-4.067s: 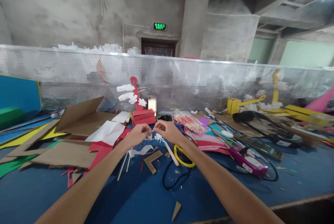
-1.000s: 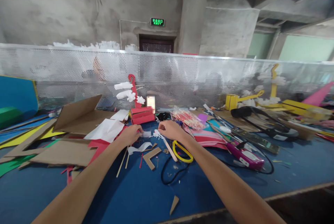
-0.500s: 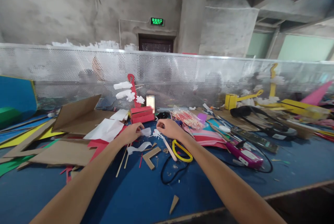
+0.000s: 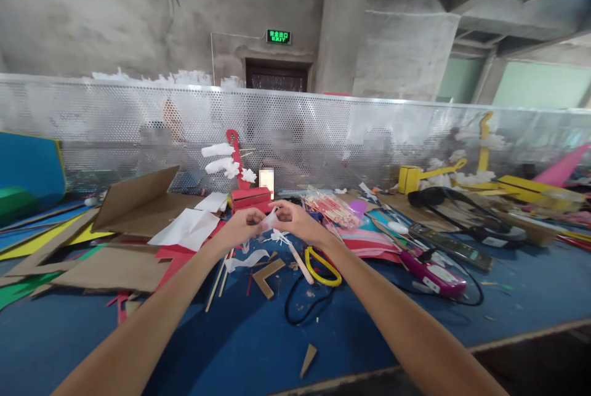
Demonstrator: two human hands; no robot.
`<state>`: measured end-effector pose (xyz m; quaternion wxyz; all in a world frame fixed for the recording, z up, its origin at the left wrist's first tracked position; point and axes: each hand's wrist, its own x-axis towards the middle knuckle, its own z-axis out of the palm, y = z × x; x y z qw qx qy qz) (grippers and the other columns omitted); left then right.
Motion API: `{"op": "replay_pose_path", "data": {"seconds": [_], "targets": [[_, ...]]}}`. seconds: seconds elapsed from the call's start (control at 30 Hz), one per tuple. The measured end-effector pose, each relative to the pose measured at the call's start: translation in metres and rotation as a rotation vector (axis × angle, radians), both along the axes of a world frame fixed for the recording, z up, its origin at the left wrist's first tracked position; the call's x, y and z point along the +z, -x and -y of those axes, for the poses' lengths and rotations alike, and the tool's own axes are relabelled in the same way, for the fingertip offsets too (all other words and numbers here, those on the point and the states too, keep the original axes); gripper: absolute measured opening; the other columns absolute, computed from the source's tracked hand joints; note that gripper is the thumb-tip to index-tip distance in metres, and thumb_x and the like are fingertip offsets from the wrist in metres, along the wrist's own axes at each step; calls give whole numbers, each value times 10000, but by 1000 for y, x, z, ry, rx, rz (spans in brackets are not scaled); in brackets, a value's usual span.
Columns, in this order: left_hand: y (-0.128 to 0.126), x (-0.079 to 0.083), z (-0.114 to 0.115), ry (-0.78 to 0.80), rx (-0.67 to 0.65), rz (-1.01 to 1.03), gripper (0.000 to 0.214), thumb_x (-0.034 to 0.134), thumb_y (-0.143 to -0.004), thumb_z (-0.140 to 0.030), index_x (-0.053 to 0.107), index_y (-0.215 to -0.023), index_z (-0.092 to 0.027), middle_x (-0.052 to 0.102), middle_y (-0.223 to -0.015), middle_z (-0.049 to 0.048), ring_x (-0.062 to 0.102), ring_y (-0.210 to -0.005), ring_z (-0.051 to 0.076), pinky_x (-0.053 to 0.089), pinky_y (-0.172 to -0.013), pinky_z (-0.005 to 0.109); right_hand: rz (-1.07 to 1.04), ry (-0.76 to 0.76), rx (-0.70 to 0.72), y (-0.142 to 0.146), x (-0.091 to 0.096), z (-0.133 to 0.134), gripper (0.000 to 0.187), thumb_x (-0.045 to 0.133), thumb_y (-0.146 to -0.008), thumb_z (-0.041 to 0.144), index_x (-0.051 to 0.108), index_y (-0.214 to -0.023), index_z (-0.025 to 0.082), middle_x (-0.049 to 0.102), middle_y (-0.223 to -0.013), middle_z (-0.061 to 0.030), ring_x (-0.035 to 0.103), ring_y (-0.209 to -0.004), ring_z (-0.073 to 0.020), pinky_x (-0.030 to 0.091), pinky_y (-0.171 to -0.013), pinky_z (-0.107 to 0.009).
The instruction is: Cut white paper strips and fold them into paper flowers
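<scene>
left hand (image 4: 241, 228) and right hand (image 4: 299, 222) pinching thin white paper (image 4: 271, 220) between them, above blue table (image 4: 249, 347), red box (image 4: 249, 198) just behind, white strip (image 4: 249, 259) and L-shaped cardboard piece (image 4: 262, 277) lying nearer the person

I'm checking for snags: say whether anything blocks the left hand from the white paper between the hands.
Nothing visible does: the left hand is right beside the paper, which the right hand pinches.

Across the room, a green exit sign (image 4: 279, 37) glows above a dark doorway (image 4: 277, 77), behind the perforated metal screen (image 4: 318, 131).
</scene>
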<state>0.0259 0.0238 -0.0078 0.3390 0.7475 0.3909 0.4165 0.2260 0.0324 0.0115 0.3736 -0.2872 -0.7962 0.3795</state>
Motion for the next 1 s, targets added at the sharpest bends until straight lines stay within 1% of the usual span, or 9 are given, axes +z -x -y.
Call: {"op": "replay_pose_path", "data": {"seconds": [0.13, 0.23, 0.3, 0.37, 0.47, 0.63, 0.83, 0.93, 1.0], "targets": [[-3, 4, 5, 5, 8, 7, 261, 643, -753, -376, 604, -846, -135, 622, -688, 19, 544, -582, 106, 444, -563, 217, -28, -16, -16, -2, 0, -5, 454, 687, -714, 291, 564, -1126, 147, 612, -908, -42, 567, -739, -126, 456, -623, -223], [0, 2, 3, -7, -9, 12, 270, 630, -766, -391, 610, -852, -135, 628, -720, 31, 551, -609, 109, 441, -572, 213, -24, -5, -22, -5, 1, -6, 290, 643, -752, 345, 618, -942, 127, 600, -790, -23, 530, -638, -104, 423, -553, -203], [2, 0, 0, -14, -24, 14, 269, 628, -770, -391, 614, -853, -136, 627, -745, 34, 556, -629, 109, 439, -584, 209, -39, 6, -50, -6, 2, -6, 274, 612, -780, 397, 611, -819, 126, 564, -689, -2, 493, -567, -90, 399, -520, -199], [3, 0, -2, -16, -27, 8, 263, 631, -770, -387, 618, -845, -135, 620, -754, 32, 553, -632, 103, 434, -587, 205, -78, 26, -65, -6, 2, -7, 299, 597, -790, 432, 599, -769, 133, 544, -658, 6, 475, -538, -83, 391, -507, -201], [4, 1, -1, -10, -20, -6, 259, 622, -779, -387, 619, -826, -132, 609, -730, 26, 539, -611, 96, 420, -567, 201, -127, 53, -62, -6, 0, -9, 298, 592, -796, 440, 611, -766, 144, 558, -680, -4, 487, -550, -89, 395, -503, -209], [3, 1, 3, 7, -46, -26, 263, 587, -807, -398, 613, -815, -137, 593, -676, 12, 516, -556, 85, 399, -518, 195, -174, 59, -64, -6, -4, -14, 219, 639, -766, 369, 628, -837, 162, 599, -764, -25, 523, -602, -105, 416, -501, -212], [3, 2, 5, 16, -82, -84, 293, 553, -824, -425, 602, -819, -137, 611, -674, 18, 525, -545, 92, 407, -489, 192, -172, 83, -84, -9, -6, -20, 221, 654, -747, 331, 604, -895, 175, 603, -807, -25, 546, -647, -119, 441, -510, -214], [5, 4, 6, 18, -90, -77, 283, 556, -827, -420, 598, -814, -141, 602, -665, 13, 520, -537, 88, 407, -477, 188, -186, 123, -49, -11, -4, -17, 226, 635, -777, 329, 582, -952, 196, 571, -772, -11, 544, -641, -117, 445, -521, -215], [5, 5, 6, 28, -85, -62, 276, 565, -824, -416, 601, -825, -142, 597, -655, 12, 514, -525, 86, 404, -459, 186, -192, 173, 12, -12, -2, -13, 253, 588, -823, 374, 568, -1013, 208, 556, -769, -15, 555, -660, -125, 455, -540, -225]]}}
